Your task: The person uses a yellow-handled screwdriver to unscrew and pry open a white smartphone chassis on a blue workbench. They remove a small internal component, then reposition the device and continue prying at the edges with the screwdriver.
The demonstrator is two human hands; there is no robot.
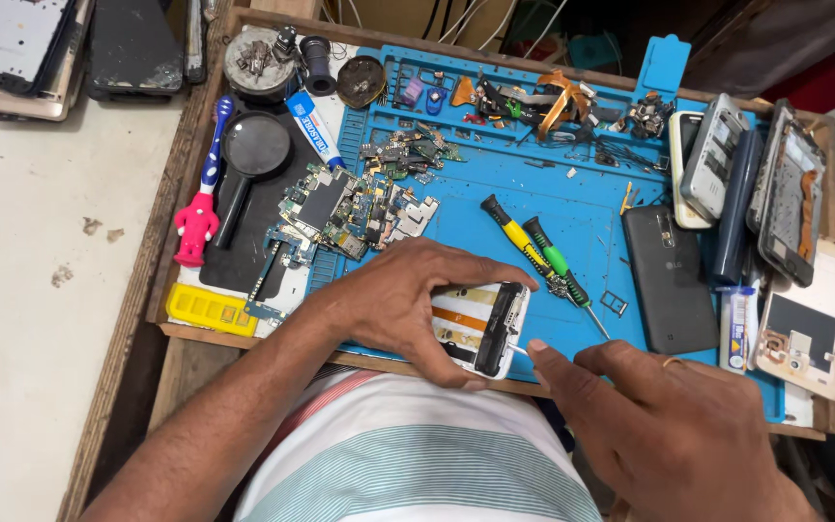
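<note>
- My left hand (393,300) has its grip closed round a white phone frame (480,327), thumb along the top edge and fingers beneath, holding it at the near edge of the blue work mat (572,208), just above my striped shirt.
- The frame lies open side up, with a dark strip and orange-banded parts showing inside.
- My right hand (669,425) has a narrow grip: thumb and forefinger pinch a thin metal tool (517,348) whose tip touches the frame's lower right corner.
- Just beyond the frame, two screwdrivers lie on the mat, one yellow-handled (514,235) and one green-handled (558,266), side by side and slanted.
- To the right of them a black phone back (667,275) lies flat, with more phone shells stacked near it.
- To the left, a heap of circuit boards (355,208) sits near a black magnifying glass (248,159) and a pink-handled toothbrush (200,198).
- The mat rests in a wooden tray (171,198) on the tabletop.
</note>
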